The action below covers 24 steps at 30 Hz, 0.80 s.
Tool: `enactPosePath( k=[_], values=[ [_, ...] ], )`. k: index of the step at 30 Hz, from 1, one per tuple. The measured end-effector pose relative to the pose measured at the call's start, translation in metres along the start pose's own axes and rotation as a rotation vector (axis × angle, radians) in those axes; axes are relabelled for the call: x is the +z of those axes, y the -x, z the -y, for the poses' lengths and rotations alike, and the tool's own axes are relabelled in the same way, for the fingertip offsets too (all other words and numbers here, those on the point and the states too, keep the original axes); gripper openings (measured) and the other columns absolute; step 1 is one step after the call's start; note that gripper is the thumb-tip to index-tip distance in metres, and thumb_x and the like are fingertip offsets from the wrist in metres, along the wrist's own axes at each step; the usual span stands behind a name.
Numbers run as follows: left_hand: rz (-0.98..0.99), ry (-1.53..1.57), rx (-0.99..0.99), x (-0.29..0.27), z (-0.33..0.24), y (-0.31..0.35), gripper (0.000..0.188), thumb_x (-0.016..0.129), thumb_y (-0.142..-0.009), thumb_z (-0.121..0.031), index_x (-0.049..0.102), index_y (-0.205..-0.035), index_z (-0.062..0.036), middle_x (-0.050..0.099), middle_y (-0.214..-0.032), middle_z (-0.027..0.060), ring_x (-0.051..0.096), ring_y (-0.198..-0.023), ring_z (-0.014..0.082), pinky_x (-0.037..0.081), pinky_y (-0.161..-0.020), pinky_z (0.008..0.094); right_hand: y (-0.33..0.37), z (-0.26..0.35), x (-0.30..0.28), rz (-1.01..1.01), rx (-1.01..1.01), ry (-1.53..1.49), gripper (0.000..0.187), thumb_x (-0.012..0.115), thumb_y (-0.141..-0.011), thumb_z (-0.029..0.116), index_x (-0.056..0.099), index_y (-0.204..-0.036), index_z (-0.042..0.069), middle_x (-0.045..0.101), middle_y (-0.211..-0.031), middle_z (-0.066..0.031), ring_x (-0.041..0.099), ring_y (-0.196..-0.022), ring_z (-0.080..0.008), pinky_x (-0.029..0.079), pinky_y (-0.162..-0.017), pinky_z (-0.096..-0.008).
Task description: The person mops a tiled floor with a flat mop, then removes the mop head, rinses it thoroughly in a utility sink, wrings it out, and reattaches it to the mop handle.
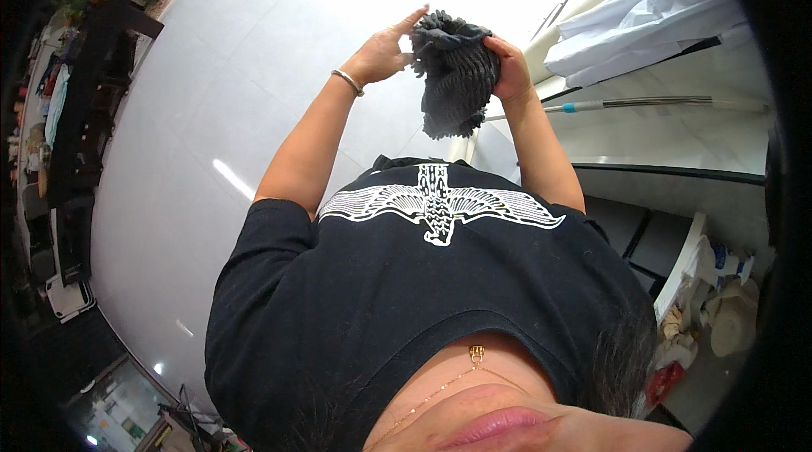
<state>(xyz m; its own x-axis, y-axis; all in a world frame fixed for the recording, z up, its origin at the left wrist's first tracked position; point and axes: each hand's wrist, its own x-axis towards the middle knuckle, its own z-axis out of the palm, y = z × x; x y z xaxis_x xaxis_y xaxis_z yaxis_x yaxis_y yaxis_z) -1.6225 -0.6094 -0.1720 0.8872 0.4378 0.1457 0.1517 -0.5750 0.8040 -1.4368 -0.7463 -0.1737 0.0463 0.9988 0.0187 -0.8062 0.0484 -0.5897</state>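
Bright, overexposed glare on white floor point(254, 71) at upper centre — heavy fisheye bending, black vignette corners; near chin soft.
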Motion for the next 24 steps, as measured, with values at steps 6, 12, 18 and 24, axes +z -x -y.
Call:
enactPosePath(
  k=[6,12,18,24],
  values=[
    [-0.053,-0.381,0.198,-0.002,-0.014,0.007,0.025,0.053,-0.083,-0.024,0.055,-0.079,0.001,0.057,-0.068,0.0165,0.053,-0.056,0.0273,0.044,-0.054,0.0335,0.031,0.015,-0.009,-0.031,-0.029,0.09,0.028,0.046,-0.08,0.008,0.048,-0.105,-0.005,0.057,-0.099,-0.0186,0.058,-0.09,-0.027,0.049,-0.081,-0.0364],
    [-0.294,0.462,0.013,-0.035,-0.025,0.028,0.04,0.042,-0.089,-0.036,0.042,-0.06,-0.0081,0.036,-0.051,-0.0016,0.03,-0.044,0.0101,0.028,-0.041,0.0241,0.053,0.026,-0.015,-0.016,-0.145,0.076,0.028,0.047,-0.079,0.009,0.049,-0.104,-0.005,0.057,-0.098,-0.0173,0.058,-0.09,-0.0269,0.048,-0.082,-0.0371],
    [-0.329,1.128,0.074,-0.047,-0.033,0.031,0.039,0.044,-0.087,-0.039,0.037,-0.06,-0.0114,0.031,-0.055,-0.0022,0.033,-0.053,0.0106,0.032,-0.051,0.0233,0.07,0.033,-0.01,0.036,-0.209,0.033,0.031,0.048,-0.078,0.011,0.047,-0.105,-0.004,0.056,-0.101,-0.0182,0.055,-0.095,-0.0276,0.045,-0.086,-0.0384],
    [-0.223,1.338,0.087,-0.025,-0.035,0.033,0.028,0.047,-0.087,-0.032,0.051,-0.075,-0.0071,0.053,-0.073,0.0037,0.055,-0.071,0.0167,0.05,-0.071,0.0306,0.085,0.036,-0.007,0.017,-0.272,0.022,0.032,0.048,-0.078,0.013,0.047,-0.105,-0.004,0.054,-0.104,-0.019,0.053,-0.097,-0.0291,0.042,-0.089,-0.0397]
  ],
)
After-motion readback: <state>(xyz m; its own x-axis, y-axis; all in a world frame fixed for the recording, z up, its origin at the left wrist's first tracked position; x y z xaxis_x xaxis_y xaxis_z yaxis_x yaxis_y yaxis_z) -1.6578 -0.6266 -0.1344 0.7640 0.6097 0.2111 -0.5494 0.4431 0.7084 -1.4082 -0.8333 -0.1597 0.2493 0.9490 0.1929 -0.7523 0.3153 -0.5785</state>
